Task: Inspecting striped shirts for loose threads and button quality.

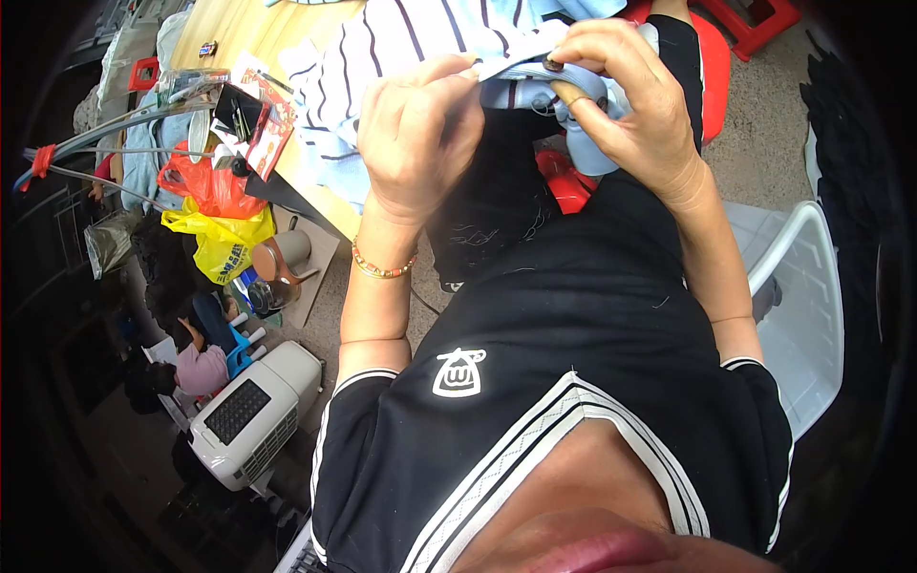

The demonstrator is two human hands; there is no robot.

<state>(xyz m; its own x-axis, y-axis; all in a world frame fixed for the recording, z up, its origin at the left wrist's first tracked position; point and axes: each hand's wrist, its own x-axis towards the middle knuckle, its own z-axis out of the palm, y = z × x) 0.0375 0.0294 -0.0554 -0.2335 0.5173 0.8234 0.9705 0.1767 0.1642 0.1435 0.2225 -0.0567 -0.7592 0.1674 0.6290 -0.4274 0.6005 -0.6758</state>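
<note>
- Clearly the work in hand is fine handwork on a garment: both hands are raised in front of the chest, pinching the edge of a pale blue cloth (585, 143) between them, over the lap and just off the edge of the table (229, 24).
- Left hand (418, 129) is curled shut, its fingers folded down and the thumb tip pressed against the white folded hem of the cloth, gripping it firmly; a beaded bracelet (382, 267) sits on that wrist.
- Right hand (621, 91) is also closed on the cloth, forefinger and thumb pinched together at the hem where a small dark round thing, perhaps a button (553, 65), shows; a ring-like band, possibly a thimble, sits on one finger. Whether a needle is held I cannot tell.
- Judging by the grip, the step looks like sewing or fixing something small at the hem; the next move would call for keeping the fold taut between the two hands and steady, small fingertip work right at the dark spot.
- Behind the hands a striped white shirt (401, 48) lies spread on the table, touching the blue cloth.
- Further left on the table lie a red-and-white card packet (263, 115), a red plastic bag (210, 186) and, below it, a yellow plastic bag (222, 244).
- On the floor to the left stands a white boxy appliance (253, 415); a white plastic chair (798, 306) is at the right, and a red stool (712, 67) stands beyond the right hand.
</note>
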